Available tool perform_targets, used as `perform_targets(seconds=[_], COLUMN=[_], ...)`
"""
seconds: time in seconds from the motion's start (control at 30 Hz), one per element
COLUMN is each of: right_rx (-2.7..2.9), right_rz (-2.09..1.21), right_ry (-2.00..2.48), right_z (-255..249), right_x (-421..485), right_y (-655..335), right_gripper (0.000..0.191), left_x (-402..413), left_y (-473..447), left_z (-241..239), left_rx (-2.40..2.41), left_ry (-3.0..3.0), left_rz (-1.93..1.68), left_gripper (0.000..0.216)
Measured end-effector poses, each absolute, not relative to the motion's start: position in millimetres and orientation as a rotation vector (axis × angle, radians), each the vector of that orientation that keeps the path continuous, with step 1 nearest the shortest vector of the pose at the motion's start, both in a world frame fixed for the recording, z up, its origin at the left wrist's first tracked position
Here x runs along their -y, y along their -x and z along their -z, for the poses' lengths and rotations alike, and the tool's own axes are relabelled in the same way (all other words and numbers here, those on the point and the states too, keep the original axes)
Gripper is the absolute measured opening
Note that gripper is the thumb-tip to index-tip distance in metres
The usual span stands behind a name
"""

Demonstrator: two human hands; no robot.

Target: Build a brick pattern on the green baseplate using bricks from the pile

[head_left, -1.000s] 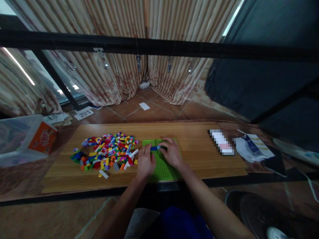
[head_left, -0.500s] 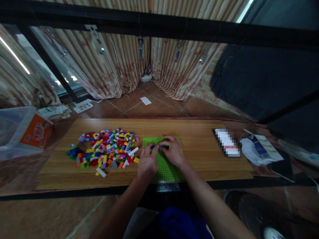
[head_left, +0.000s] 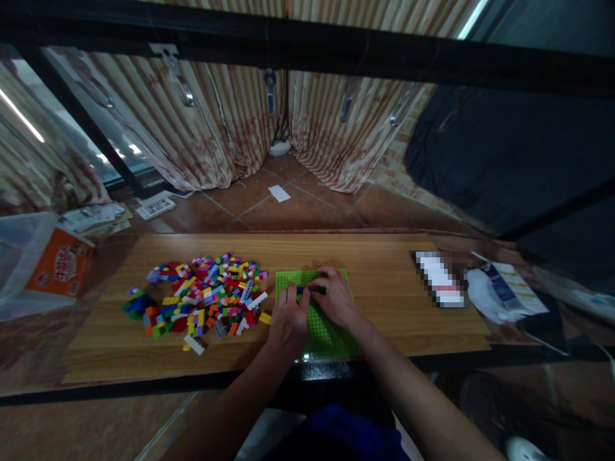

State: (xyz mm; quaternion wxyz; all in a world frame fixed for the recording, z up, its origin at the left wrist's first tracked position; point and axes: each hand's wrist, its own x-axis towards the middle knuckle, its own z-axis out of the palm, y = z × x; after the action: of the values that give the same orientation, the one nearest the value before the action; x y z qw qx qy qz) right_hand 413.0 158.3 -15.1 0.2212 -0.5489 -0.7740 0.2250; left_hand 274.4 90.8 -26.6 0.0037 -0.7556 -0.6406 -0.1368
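Note:
A green studded baseplate point(head_left: 327, 339) lies on the wooden board, under both hands. Near its far edge, a small dark blue toy brick point(head_left: 301, 290) shows between my fingertips, partly covered. My left hand point(head_left: 289, 317) is closed, with thumb and fingers on the brick's near and left side. From the right, my right hand point(head_left: 335, 298) pinches at the brick's other end, its fingers curled over the plate. Whether the brick is pressed fully onto the studs cannot be seen. Left of the plate spreads a heap of mixed coloured bricks point(head_left: 206, 294).
The wooden board point(head_left: 384, 320) carries everything. A yellow brick point(head_left: 264, 317) lies between heap and plate. A phone with a blurred screen point(head_left: 439, 282) lies at the right, beside plastic packaging point(head_left: 504, 294). On the left stands a clear plastic bin point(head_left: 24, 256) with an orange label.
The view has tilted slightly, so the board sits lower in the picture. Both hands remain at the brick; the left fingers have shifted a little and more of the blue shows.

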Motion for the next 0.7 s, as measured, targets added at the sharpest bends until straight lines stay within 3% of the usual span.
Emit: perform_targets(seconds=[0.17,0.33,0.57,0.7], right_rx=[2.145,2.009,2.066,2.092], right_rz=[-0.651,-0.674,-0.636,-0.654], right_ry=[1.426,1.338,1.345,1.311], right_z=[17.0,21.5,25.6,24.3], right_x=[-160.4,-154.5,-149.4,-154.1], right_y=[-418.8,-437.4,-444.2,-439.1], right_gripper=[0.019,0.047,0.020,0.017], left_x=[-89.7,-86.9,-87.7,-86.5], left_y=[-273.5,-271.9,-270.5,-270.3], left_z=[30.6,38.2,41.3,39.5], left_rx=[1.985,1.941,1.932,1.931], left_ry=[2.346,2.314,2.266,2.280], left_rz=[0.482,0.639,0.768,0.791], left_gripper=[0.046,0.048,0.050,0.050])
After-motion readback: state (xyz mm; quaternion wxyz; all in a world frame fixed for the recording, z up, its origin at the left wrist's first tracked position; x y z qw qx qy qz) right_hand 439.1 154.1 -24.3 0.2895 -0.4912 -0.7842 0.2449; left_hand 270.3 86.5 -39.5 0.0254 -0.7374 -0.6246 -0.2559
